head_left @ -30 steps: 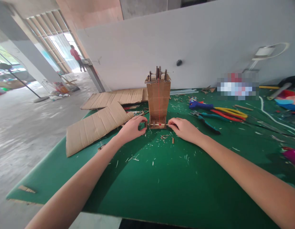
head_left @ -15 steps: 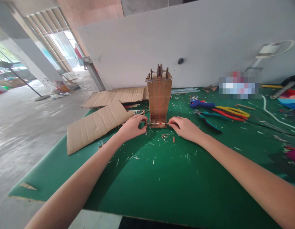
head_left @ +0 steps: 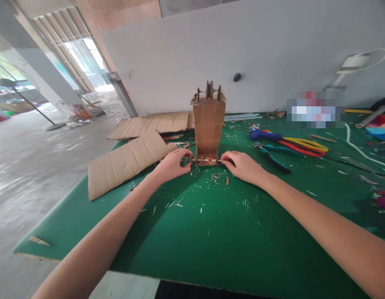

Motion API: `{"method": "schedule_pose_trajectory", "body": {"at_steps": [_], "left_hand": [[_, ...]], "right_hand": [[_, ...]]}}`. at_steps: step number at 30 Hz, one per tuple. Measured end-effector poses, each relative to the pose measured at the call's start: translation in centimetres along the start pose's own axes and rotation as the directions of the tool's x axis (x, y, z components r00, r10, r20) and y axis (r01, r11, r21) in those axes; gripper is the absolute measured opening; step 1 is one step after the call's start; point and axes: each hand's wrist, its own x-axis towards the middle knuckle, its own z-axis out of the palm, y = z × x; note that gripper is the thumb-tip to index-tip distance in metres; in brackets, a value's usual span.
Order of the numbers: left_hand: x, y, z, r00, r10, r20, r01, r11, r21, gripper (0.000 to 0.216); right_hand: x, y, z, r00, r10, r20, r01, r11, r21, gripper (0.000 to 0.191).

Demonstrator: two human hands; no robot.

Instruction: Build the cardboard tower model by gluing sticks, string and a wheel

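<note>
A tall cardboard tower (head_left: 208, 126) stands upright on the green table, with small cardboard uprights and a thin cross stick at its top. A red string (head_left: 209, 124) runs down its front to a thin wooden stick (head_left: 205, 160) lying across the low base. My right hand (head_left: 244, 166) pinches the stick's right end between thumb and fingertips. On the other side, my left hand (head_left: 175, 165) is closed on a small brown cardboard piece (head_left: 190, 159) at the stick's left end.
Cardboard sheets (head_left: 127, 166) lie to the left and behind. Pliers with teal handles (head_left: 275, 161) and a blue tool with red and yellow handles (head_left: 267, 135) are on the right. Scraps litter the green table (head_left: 186, 245). A pale wall (head_left: 180, 62) rises behind.
The view has shifted very slightly. Both hands keep their places at the stick's two ends, and the tower stands as before.
</note>
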Motion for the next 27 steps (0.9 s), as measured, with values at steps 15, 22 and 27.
{"method": "schedule_pose_trajectory", "body": {"at_steps": [15, 22, 27], "left_hand": [[-0.3, -1.5, -1.2, 0.991, -0.1, -0.089, 0.056, 0.912, -0.405, 0.031], [-0.4, 0.6, -1.4, 0.986, -0.163, 0.041, 0.126, 0.555, -0.822, 0.03], [-0.6, 1.4, -1.1, 0.988, -0.128, 0.081, 0.128, 0.418, -0.9, 0.032]], "right_hand": [[0.0, 0.2, 0.0, 1.0, 0.002, -0.005, -0.002, 1.0, -0.014, 0.016], [-0.2, 0.0, -0.1, 0.999, -0.034, -0.007, 0.034, 0.998, -0.058, 0.017], [-0.3, -0.1, -0.1, 0.999, -0.034, 0.0, 0.034, 0.996, -0.078, 0.017]]}}
